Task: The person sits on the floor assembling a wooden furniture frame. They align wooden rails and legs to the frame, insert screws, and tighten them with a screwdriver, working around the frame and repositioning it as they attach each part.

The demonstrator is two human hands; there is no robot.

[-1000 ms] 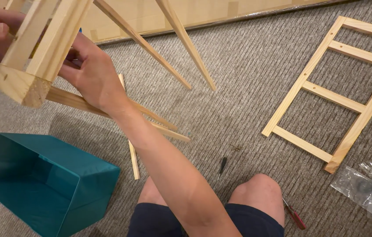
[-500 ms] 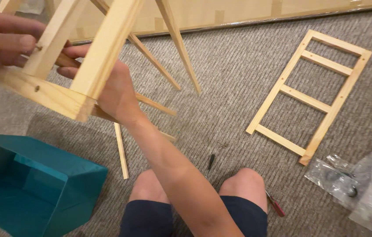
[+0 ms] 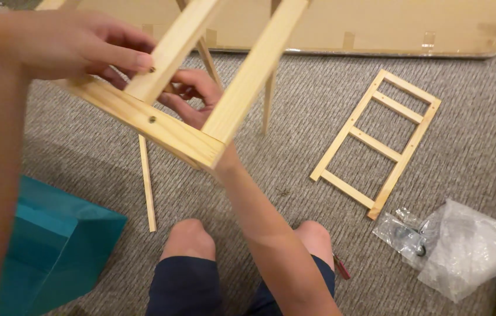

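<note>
Nearest, bare knees rest on ribbed grey carpet (image 3: 470,134) beside a smooth teal box (image 3: 55,251), its left side cut off. Above, the left hand (image 3: 78,50) pinches a rail of the pale pine frame (image 3: 166,126) held up in the air; the right hand (image 3: 192,96), half hidden behind the frame, curls loosely against it. Farther off lie a ladder-shaped wooden panel (image 3: 377,143), a crinkled plastic bag (image 3: 464,248) and flat cardboard (image 3: 377,23).

Both hands gripping pale wooden frame (image 3: 160,123), ladder-like wooden panel (image 3: 377,143) on grey carpet (image 3: 464,134), teal box (image 3: 55,251)
</note>
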